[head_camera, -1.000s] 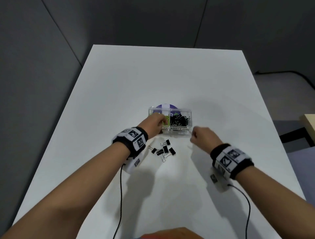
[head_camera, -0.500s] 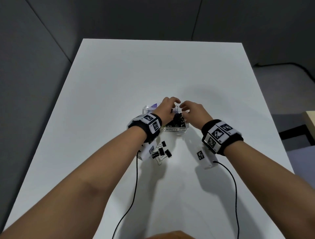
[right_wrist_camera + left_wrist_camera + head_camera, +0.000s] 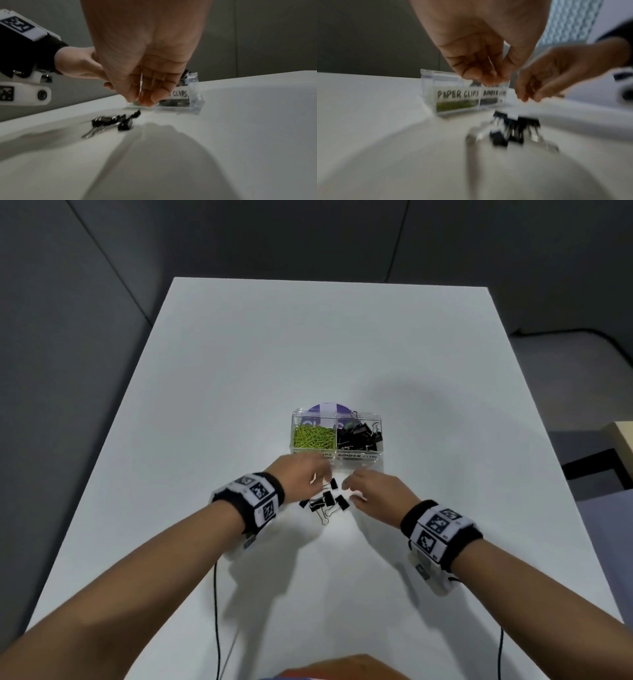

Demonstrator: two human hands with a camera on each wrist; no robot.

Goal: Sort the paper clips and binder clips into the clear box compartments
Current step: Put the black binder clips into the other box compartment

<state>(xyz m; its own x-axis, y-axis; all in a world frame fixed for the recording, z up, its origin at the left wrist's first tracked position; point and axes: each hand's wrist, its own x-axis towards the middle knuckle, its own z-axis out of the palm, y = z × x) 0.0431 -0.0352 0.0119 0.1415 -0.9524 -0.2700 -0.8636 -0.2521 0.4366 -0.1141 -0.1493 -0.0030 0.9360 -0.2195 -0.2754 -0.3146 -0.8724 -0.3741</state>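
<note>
On the white table (image 3: 239,364), a little past the middle, stands the clear box (image 3: 336,455) with its two compartments side by side: the left one, labelled PAPER CLIPS, holds a bed of green paper clips (image 3: 313,436), and the right one, labelled BINDER CLIPS, is heaped with black binder clips (image 3: 358,436), a few wire handles poking above the rim. Behind the box a purple and white disc (image 3: 328,407) shows, half hidden by the back wall. Just in front of the box lies a small cluster of loose binder clips (image 3: 325,501) on the bare tabletop, touching one another, one silver handle pointing toward the person. Both hands hang over that cluster. The left hand (image 3: 301,479) comes in from the left with its fingertips bunched close together above the clips; the wrist picture is blurred, so I cannot tell whether it pinches anything. The right hand (image 3: 375,494) sits just to the right of the cluster, fingers loosely curled downward and holding nothing that I can see (its own wrist view shows the fingertips clear of the clips). The left hand covers the near left corner of the box. Each wrist wears a black band with printed markers, and thin black cables (image 3: 215,611) trail back across the table.
</note>
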